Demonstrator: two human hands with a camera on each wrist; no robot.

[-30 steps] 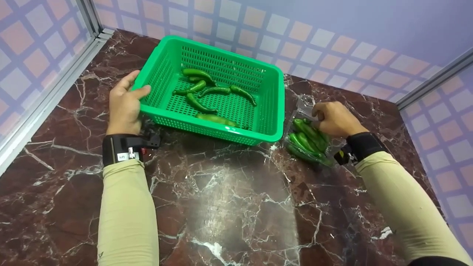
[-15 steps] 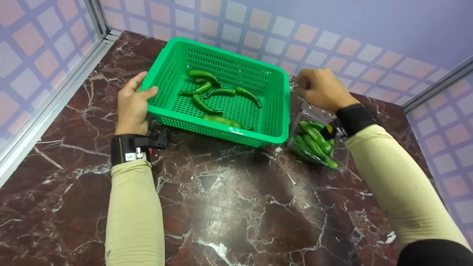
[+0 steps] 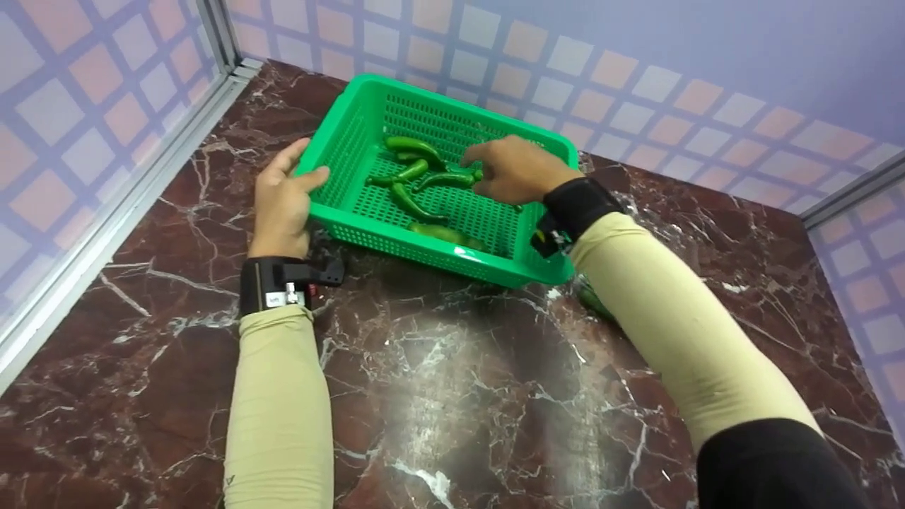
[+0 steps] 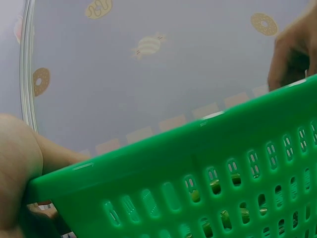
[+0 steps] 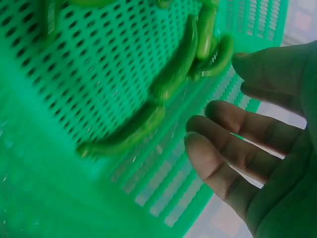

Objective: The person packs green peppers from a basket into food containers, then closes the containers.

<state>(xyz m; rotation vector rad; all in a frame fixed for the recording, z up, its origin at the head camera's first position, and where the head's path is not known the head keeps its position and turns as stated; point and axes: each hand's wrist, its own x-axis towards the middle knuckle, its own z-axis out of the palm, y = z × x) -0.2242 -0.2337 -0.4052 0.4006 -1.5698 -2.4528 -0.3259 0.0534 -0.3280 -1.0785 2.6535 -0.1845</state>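
A green plastic basket [image 3: 452, 261] with slotted walls stands on the dark marbled tabletop. My left hand [image 3: 283, 201] grips its left end, thumb over the rim and fingers outside; the left wrist view shows the basket wall [image 4: 188, 148] close up. Several green chili peppers [image 3: 417, 205] lie scattered on the basket floor. Over them, inside the basket, reaches my right hand [image 3: 520, 170]. In the right wrist view its fingers [image 5: 242, 148] are spread, with nothing between them, and one chili pepper [image 5: 223, 57] lies right by the thumb tip.
Mostly hidden by the right forearm, a clear plastic pack of green chili peppers [image 3: 594, 300] sits right of the basket. Patterned walls [image 3: 636, 78] rise behind the table and along the left, joined by a metal frame [image 3: 219, 42].
My right hand has gone from the plastic pack up and left over the basket's interior, and a pepper now shows at its fingertips. My left hand keeps its grip on the basket.
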